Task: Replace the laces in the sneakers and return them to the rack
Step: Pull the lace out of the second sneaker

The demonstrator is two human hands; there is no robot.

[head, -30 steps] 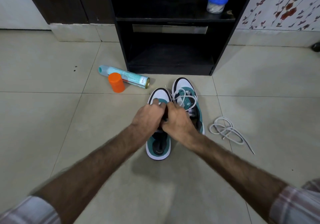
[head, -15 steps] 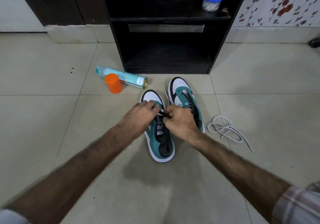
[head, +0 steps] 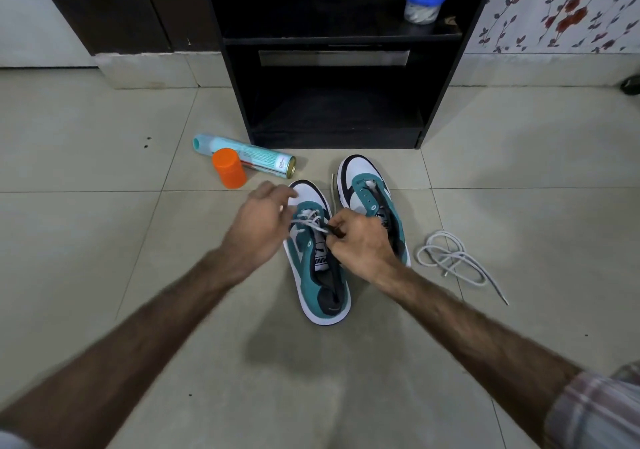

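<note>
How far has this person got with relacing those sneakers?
Early on. Done: one loose lace lies on the floor. In hand: the right hand pinches a lace through the near sneaker; the left hand hovers blurred. Left: the far sneaker looks unlaced, and the rack holds no shoes.

Two teal-and-white sneakers, the near one (head: 317,258) and the far one (head: 372,202), sit on the tiled floor before one black rack (head: 446,77). One loose white lace (head: 453,261) lies coiled at right. At left are one spray can (head: 249,155) and one orange cap (head: 228,168). One blue-lidded jar (head: 422,3) stands on the far shelf. Two hands, left (head: 256,226) and right (head: 360,244), are visible.
</note>
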